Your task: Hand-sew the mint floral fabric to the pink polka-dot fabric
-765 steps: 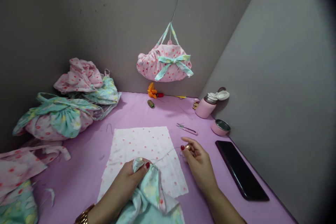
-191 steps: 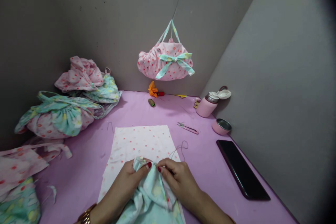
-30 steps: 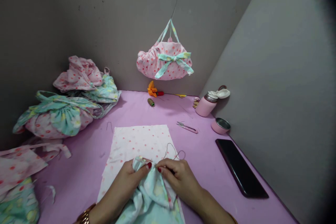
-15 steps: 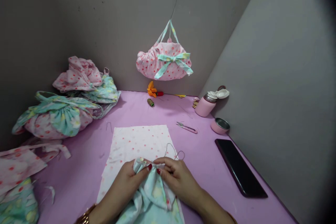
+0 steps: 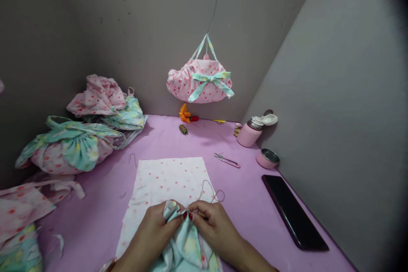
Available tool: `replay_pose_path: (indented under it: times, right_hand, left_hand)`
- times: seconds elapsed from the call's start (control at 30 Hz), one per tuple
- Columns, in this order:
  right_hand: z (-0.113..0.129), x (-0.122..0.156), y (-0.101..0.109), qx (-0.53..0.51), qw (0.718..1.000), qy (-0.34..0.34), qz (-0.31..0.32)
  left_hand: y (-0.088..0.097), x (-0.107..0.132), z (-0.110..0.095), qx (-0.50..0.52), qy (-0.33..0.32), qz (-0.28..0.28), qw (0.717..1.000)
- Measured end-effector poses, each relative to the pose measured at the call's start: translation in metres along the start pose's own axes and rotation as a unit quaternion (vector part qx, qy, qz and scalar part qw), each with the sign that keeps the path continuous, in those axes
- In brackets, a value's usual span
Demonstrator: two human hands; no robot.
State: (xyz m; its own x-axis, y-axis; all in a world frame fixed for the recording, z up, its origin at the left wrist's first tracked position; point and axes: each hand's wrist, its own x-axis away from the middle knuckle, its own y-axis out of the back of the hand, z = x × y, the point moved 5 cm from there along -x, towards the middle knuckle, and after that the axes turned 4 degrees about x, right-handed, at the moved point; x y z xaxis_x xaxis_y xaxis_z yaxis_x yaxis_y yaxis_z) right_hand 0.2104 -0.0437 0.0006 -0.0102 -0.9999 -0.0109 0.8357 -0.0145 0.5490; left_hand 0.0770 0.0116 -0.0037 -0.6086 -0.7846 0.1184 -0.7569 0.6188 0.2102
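Observation:
My left hand (image 5: 159, 225) pinches the gathered edge of a mint-green floral cloth (image 5: 188, 244), its thumb and fingers closed on the fabric. Close against it, my right hand (image 5: 214, 223) is closed at the same edge, fingertips nearly touching the left thumb. Whether a needle sits between the right fingertips is too small to make out. A dark thread (image 5: 219, 196) loops out beyond the right fingers. Beneath both hands lies a white cloth with red dots (image 5: 172, 178), flat on the purple tabletop (image 5: 245, 204).
Thread snips (image 5: 227, 160), a thread spool (image 5: 183, 129) and an orange cloth flower (image 5: 184, 113) lie farther back. A pink flask (image 5: 249, 134), its cup (image 5: 267, 159) and a black phone (image 5: 295, 212) line the right. Sewn fabric bags (image 5: 73, 146) pile up left; another dotted bag (image 5: 200, 83) hangs ahead.
The whole view has shifted slightly, so things appear a little lower. Both hands keep their hold on the mint cloth, with the fingertips now closer together.

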Motion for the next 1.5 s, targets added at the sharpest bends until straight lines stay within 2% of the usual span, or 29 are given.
replay_pose_path:
  times: [0.37,0.73,0.93,1.07,1.2,1.33,1.4,1.5]
  right_hand:
    - [-0.002,-0.001,0.005,-0.096,0.994,-0.048,0.013]
    - [-0.014,0.0,-0.001,-0.205,0.975,-0.065,0.054]
    - [-0.016,0.0,-0.002,-0.25,0.963,-0.072,0.068]
    - [-0.013,-0.001,-0.004,-0.264,0.96,-0.065,0.063]
    - [-0.009,-0.001,-0.003,-0.229,0.972,-0.036,0.041]
    - [0.0,0.003,-0.005,-0.216,0.974,-0.008,0.064]
    - [0.004,0.004,0.0,-0.186,0.982,0.001,0.028]
    - [0.013,0.005,0.016,-0.073,0.991,0.058,-0.098]
  left_hand:
    - [-0.001,-0.002,0.001,0.023,0.011,0.009,1.0]
    - [-0.009,-0.001,0.005,0.175,0.067,0.061,0.98]
    - [-0.015,0.003,0.0,0.272,0.112,0.08,0.952]
    - [-0.017,0.005,-0.005,0.307,0.114,0.085,0.941]
    - [-0.016,0.006,-0.007,0.31,0.11,0.069,0.942]
    - [-0.018,0.008,-0.01,0.312,0.126,0.073,0.939]
    - [-0.019,0.009,-0.012,0.318,0.131,0.079,0.936]
    - [-0.018,0.009,-0.012,0.317,0.128,0.066,0.938]
